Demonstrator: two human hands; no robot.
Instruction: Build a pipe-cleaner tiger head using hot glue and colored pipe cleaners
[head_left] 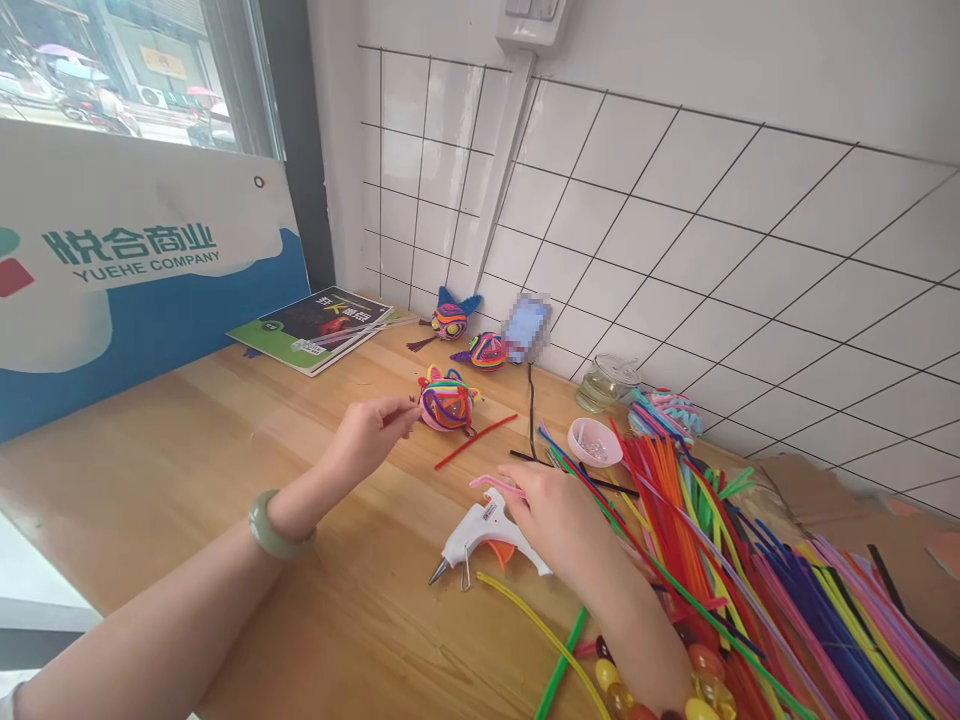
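Observation:
My left hand is closed in a pinch, its fingertips at the left side of a round ornament wrapped in many-coloured pipe cleaners. What the pinch holds, if anything, is too small to make out, and I cannot tell whether it touches the ornament. A short, bent pink pipe cleaner sticks out from the fingers of my right hand. Beneath that hand a white hot glue gun with an orange trigger lies on its side, nozzle toward the lower left.
Bundles of pipe cleaners cover the right side of the wooden table. Behind them are a pink bowl and a glass jar. Two finished-looking ornaments, a phone and booklets lie near the tiled wall.

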